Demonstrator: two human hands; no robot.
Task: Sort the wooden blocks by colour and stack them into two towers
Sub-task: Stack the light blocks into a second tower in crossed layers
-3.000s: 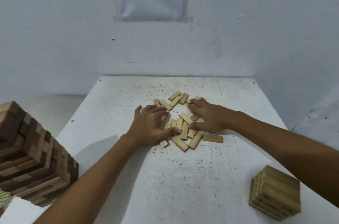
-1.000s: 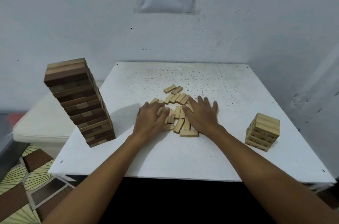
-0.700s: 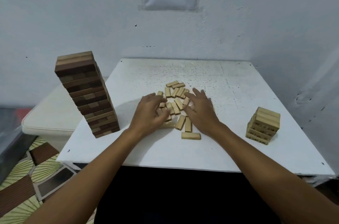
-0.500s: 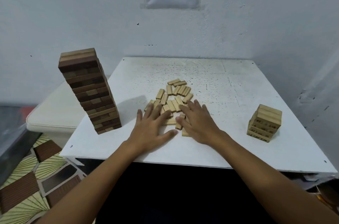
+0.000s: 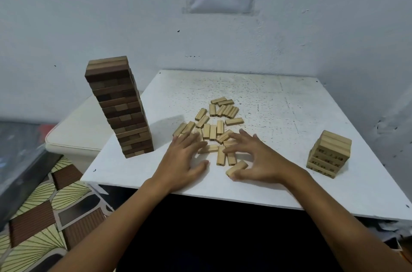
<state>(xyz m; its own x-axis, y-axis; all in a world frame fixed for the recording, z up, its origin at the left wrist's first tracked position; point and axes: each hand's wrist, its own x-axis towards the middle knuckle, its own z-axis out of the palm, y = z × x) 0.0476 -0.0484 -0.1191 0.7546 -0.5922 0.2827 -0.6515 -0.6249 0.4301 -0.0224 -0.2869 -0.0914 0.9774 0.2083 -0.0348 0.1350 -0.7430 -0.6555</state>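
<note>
Loose light wooden blocks [image 5: 213, 129] lie scattered at the middle of the white table [image 5: 278, 102]; left of the scatter stands a tall, mostly dark tower [image 5: 119, 107]; right of it, a short light-block stack [image 5: 328, 153]. Left hand [image 5: 182, 160] lies flat, fingers spread, at the scatter's near-left edge; right hand [image 5: 256, 158] pinches one light block [image 5: 236, 167] at the near edge, other fingers splayed.
</note>
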